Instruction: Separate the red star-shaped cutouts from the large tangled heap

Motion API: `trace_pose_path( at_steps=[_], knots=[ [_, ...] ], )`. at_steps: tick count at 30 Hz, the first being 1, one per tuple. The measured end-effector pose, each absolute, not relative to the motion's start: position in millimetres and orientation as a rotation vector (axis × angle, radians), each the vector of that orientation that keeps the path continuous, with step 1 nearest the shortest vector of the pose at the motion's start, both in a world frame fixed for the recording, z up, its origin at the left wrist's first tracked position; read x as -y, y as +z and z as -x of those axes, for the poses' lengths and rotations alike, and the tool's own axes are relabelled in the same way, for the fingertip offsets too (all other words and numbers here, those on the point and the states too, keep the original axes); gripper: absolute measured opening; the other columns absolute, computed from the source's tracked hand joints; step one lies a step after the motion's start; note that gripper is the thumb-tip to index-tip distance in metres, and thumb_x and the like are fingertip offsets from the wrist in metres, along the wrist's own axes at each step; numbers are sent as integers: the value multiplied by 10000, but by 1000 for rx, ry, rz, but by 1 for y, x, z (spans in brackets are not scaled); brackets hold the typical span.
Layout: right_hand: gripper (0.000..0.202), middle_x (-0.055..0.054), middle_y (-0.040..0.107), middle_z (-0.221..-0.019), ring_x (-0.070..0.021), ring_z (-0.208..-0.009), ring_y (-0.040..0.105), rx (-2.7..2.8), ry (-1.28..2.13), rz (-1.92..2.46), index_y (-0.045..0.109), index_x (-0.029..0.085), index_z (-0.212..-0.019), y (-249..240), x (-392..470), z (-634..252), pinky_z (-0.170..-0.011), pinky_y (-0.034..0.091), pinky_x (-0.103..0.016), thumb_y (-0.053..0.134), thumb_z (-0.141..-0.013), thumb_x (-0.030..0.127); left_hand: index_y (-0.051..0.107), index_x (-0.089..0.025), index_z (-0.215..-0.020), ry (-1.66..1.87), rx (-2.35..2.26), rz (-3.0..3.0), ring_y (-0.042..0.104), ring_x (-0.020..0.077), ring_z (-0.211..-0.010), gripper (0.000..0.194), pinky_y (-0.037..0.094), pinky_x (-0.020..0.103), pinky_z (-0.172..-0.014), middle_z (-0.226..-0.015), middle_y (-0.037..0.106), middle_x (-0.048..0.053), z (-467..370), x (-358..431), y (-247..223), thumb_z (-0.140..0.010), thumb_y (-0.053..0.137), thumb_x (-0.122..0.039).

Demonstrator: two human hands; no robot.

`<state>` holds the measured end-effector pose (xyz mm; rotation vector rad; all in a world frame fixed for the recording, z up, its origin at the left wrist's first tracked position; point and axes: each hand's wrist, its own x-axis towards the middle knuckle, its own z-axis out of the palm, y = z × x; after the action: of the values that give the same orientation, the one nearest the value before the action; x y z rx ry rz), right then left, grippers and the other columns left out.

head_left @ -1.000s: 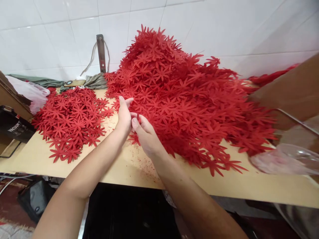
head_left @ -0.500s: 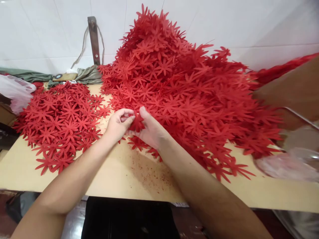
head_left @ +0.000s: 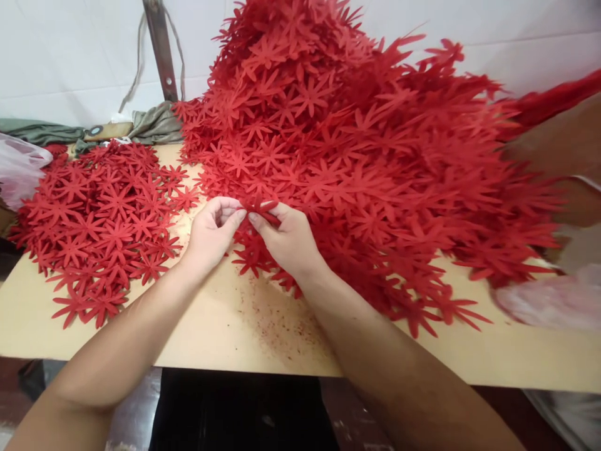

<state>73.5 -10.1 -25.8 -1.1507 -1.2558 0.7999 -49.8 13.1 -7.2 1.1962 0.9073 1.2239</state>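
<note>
A red flower-shaped piece [head_left: 259, 209] is pinched between my two hands, near the middle of the view. My left hand [head_left: 213, 227] grips its left edge with thumb and fingers. On the other side my right hand [head_left: 287, 237] is closed on the same piece, thumb tip close to the left thumb. Behind and to the right rises a large heap of red flower pieces [head_left: 328, 163]. A lower, flatter pile of the same pieces [head_left: 106, 219] lies to the left.
The pale table [head_left: 197, 332] has dark red crumbs near its front. A metal bracket [head_left: 160, 50] leans at the wall beside green cloth [head_left: 157, 124]. Plastic bags lie at the far left [head_left: 21, 169] and right [head_left: 554, 297]; a brown box [head_left: 554, 150] stands right.
My right hand has turned and closed its thumb and fingers on the red piece; its thumb was raised before. The view has shifted slightly downward and closer.
</note>
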Motion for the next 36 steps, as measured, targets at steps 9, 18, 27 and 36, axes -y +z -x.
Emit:
trace_pose_path(
  at_steps=[9, 18, 27, 36],
  knots=[
    [389, 37, 439, -517, -82, -508, 390, 1319, 768, 1233, 490, 188, -565, -24, 14, -74, -520, 345, -253, 587, -807, 477, 684, -161, -834, 1137, -746, -1230, 617, 88, -784, 359, 490, 222, -788, -826, 699, -2, 55, -10, -13, -603, 813, -403],
    [553, 40, 420, -534, -89, -545, 434, 1296, 984, 1030, 450, 206, -590, -20, 14, -69, -547, 408, -242, 514, -724, 739, 646, -157, -684, 1141, -760, -968, 581, 52, -592, 208, 495, 184, -691, -607, 637, -49, 51, -4, -11, -677, 763, -330],
    [499, 55, 337, -533, -68, -496, 313, 1357, 728, 1148, 426, 205, -598, -22, 10, -85, -468, 284, -245, 536, -784, 655, 607, -160, -709, 1200, -918, -753, 546, 45, -498, 90, 445, 163, -546, -571, 621, -59, 54, -10, -10, -741, 672, -213],
    [238, 35, 439, -599, -83, -538, 406, 1225, 351, 1267, 446, 211, -658, -23, 3, -103, -528, 383, -251, 530, -865, 292, 547, -158, -754, 1271, -964, -661, 593, 56, -546, 103, 459, 179, -571, -649, 656, -34, 64, -21, -9, -762, 649, -174]
  ],
)
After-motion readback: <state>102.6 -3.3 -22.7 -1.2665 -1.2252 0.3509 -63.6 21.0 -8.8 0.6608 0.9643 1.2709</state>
